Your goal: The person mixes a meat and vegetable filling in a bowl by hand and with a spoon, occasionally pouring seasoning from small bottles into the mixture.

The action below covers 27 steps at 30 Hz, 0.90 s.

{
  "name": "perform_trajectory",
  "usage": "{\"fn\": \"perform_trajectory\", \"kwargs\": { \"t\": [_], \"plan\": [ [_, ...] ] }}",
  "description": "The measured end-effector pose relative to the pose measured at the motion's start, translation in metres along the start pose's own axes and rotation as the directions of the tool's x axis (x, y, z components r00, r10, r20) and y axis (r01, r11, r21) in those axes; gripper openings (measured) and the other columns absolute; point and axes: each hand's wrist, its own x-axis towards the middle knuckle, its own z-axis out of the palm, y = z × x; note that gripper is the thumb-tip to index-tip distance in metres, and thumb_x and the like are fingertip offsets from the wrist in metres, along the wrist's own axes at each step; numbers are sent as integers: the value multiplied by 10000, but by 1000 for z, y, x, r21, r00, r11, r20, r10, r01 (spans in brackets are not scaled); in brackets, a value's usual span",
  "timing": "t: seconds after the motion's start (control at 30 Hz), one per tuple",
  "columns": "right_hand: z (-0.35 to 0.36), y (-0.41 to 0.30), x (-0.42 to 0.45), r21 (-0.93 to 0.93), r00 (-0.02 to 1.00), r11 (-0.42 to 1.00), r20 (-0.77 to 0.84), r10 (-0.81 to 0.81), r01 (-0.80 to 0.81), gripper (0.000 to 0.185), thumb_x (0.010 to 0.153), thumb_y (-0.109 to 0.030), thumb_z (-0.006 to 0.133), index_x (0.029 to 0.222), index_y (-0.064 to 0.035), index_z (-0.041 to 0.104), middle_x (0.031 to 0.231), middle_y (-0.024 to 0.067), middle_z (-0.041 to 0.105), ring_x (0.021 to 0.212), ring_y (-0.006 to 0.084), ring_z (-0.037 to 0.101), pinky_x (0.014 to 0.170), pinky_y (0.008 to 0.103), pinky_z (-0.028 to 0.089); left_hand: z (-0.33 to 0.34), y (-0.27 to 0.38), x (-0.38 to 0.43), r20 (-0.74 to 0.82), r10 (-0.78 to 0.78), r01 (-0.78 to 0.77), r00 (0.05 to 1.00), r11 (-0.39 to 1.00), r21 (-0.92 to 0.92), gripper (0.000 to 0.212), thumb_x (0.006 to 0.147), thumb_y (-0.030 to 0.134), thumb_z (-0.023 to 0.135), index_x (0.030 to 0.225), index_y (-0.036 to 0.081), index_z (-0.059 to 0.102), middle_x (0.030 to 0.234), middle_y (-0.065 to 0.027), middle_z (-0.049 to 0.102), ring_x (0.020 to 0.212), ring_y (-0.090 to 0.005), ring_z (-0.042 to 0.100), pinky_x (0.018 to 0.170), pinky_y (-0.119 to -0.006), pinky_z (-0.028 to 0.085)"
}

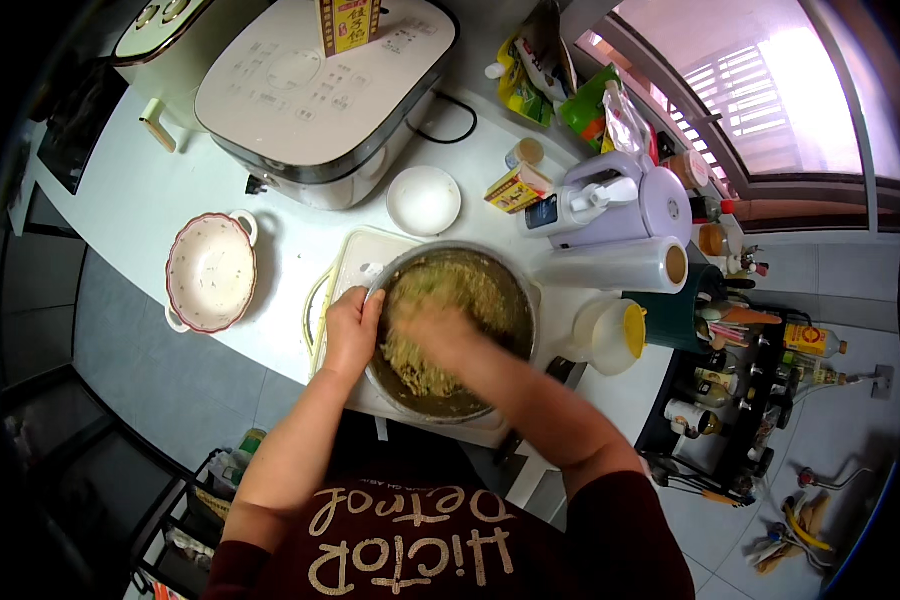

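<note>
A wide metal mixing bowl [534,319] stands in front of me on a pale cutting board [360,251]. It holds a greenish-brown minced filling [420,367], piled mostly towards the middle and left. My left hand [351,330] grips the bowl's left rim, thumb on the near side. Inside the bowl my right hand [439,326] is pushed into the filling, blurred by motion. Its fingers are partly hidden, so I cannot tell whether they are closed around any of the mixture.
A small white bowl [424,201] sits behind the mixing bowl. To the left stands a two-handled ceramic dish [211,274]. A large white appliance [322,97] fills the back. Plastic film roll [607,265], lilac kettle [615,202] and a translucent jug [607,337] stand at right.
</note>
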Motion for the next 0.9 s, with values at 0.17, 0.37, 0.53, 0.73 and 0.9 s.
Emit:
{"fn": "perform_trajectory", "kwargs": {
  "t": [0.17,0.37,0.53,0.73,0.9],
  "plan": [
    [-10,16,-53,266,911,892,-91,401,-366,535,819,-150,572,1340,-226,476,1508,81,292,1276,380,401,993,516,402,-7,4,2,-31,-59,58,998,998,-35,324,898,196,601,695,-32,496,635,-204,514,548,-338,467,550,-401,398],
    [9,-32,-20,122,1000,992,-16,22,-20,611,776,-56,615,1343,-211,447,1417,62,436,1300,352,386,1086,577,230,2,2,0,25,21,-21,999,1000,-23,330,893,192,605,689,-36,481,639,-215,495,554,-358,456,544,-410,386],
    [-14,24,-38,192,948,943,-115,296,-272,468,842,-86,519,1295,-193,481,1400,88,444,1301,328,384,1060,547,284,-6,2,2,-5,-45,45,999,998,-34,341,898,198,601,675,-28,475,615,-208,491,541,-357,435,538,-411,381],
    [24,-38,-34,88,986,989,-103,129,-120,515,791,-97,589,1287,-202,497,1439,102,388,1354,318,317,1086,557,259,-1,5,1,21,1,-1,1000,1000,-1,336,894,183,606,670,-27,468,613,-200,485,539,-342,432,535,-408,379],
    [-22,19,-16,140,977,970,-51,208,-200,480,827,-143,605,1288,-237,507,1429,90,398,1336,274,339,1107,575,219,-6,6,1,49,-67,65,997,997,38,333,898,195,599,683,-30,482,630,-210,504,548,-342,465,539,-407,388]
  ]
}}
